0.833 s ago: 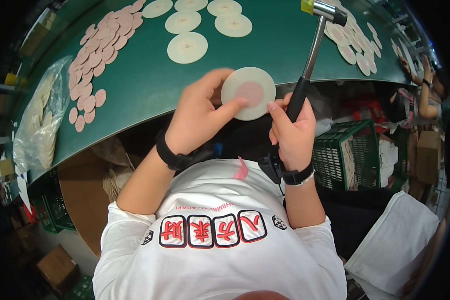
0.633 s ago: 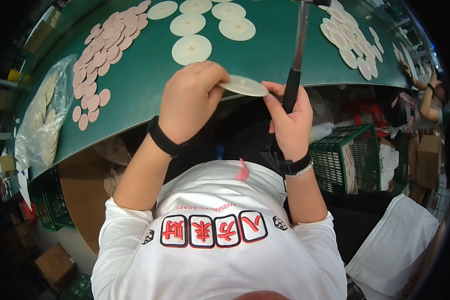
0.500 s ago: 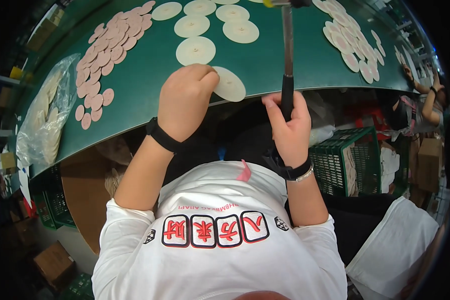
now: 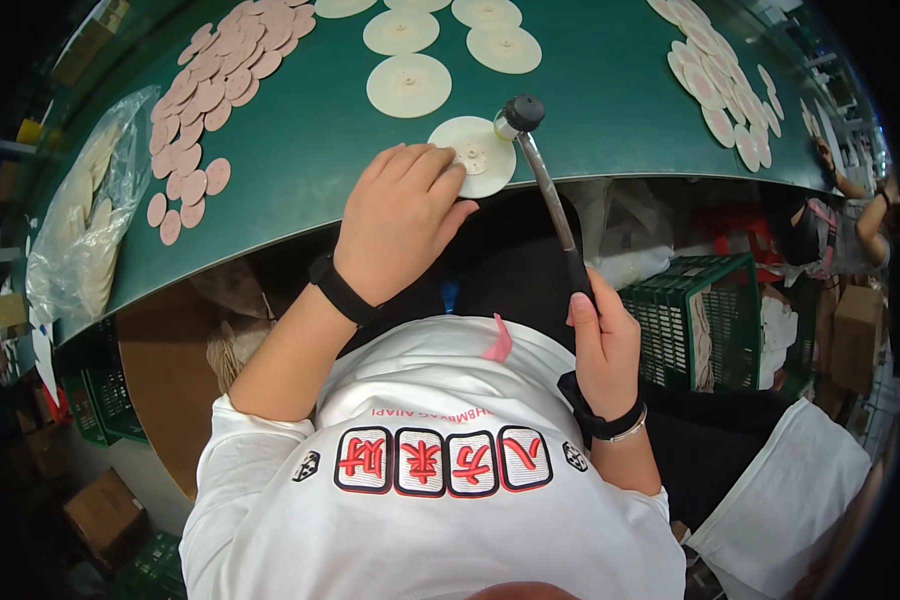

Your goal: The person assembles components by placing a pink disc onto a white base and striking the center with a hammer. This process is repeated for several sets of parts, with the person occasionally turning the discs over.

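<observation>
My right hand (image 4: 608,345) is wrapped round the black handle of a mallet (image 4: 550,190). Its shaft is metal, and its dark round head (image 4: 520,116) is over the far right rim of a cream disc (image 4: 492,178). That disc lies near the table's front edge, with a small raised piece at its middle. My left hand (image 4: 398,215) holds the disc's left side, fingertips bent over it and thumb apart at the near edge. Beyond it lie several more cream discs (image 4: 410,86), each with a small centre piece.
The green table (image 4: 320,160) carries a heap of pink discs (image 4: 210,92) at left and pale discs (image 4: 715,85) at right. A clear plastic bag (image 4: 95,215) lies at the left edge. Green crates (image 4: 670,325) stand below at right. Another person's arm (image 4: 870,215) shows at far right.
The cream disc has gone from tilted in my left hand to flat on the table. My right hand has drawn nearer and right, and the mallet's head has come down beside the disc.
</observation>
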### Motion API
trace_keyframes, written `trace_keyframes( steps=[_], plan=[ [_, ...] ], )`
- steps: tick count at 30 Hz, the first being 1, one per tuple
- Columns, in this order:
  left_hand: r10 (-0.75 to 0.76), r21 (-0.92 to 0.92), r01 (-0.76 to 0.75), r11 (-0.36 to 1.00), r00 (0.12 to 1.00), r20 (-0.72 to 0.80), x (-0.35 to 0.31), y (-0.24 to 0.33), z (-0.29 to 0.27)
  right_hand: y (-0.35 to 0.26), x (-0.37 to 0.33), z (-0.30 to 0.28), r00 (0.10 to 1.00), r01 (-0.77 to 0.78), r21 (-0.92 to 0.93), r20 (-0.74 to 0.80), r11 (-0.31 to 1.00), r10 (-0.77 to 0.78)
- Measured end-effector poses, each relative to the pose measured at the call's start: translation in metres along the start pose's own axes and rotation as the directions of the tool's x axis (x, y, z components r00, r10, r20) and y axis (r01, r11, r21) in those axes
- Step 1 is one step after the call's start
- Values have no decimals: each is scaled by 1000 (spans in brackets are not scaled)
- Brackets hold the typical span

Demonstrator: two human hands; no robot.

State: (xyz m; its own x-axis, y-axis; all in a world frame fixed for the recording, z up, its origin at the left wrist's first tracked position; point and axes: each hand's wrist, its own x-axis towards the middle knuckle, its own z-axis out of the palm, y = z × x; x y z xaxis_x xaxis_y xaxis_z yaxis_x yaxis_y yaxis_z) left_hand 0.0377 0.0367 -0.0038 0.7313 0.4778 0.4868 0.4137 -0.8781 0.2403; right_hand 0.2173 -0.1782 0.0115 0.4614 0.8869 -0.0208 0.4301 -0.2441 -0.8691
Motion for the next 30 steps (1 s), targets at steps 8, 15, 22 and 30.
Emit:
trace_keyframes(
  steps=[8,15,22,30],
  plan=[
    [-17,12,17,1000,1000,-22,-6,4,4,-10,5,2,1000,18,-301,13,954,-15],
    [-33,-5,33,999,999,-36,-10,2,7,-5,11,12,989,127,-318,-33,940,-145],
    [-92,-57,92,994,996,8,-11,6,3,-8,12,12,982,162,-300,-40,940,-182],
    [-32,9,33,999,999,-42,-15,1,10,-13,16,14,981,172,-315,-32,933,-192]
  ],
)
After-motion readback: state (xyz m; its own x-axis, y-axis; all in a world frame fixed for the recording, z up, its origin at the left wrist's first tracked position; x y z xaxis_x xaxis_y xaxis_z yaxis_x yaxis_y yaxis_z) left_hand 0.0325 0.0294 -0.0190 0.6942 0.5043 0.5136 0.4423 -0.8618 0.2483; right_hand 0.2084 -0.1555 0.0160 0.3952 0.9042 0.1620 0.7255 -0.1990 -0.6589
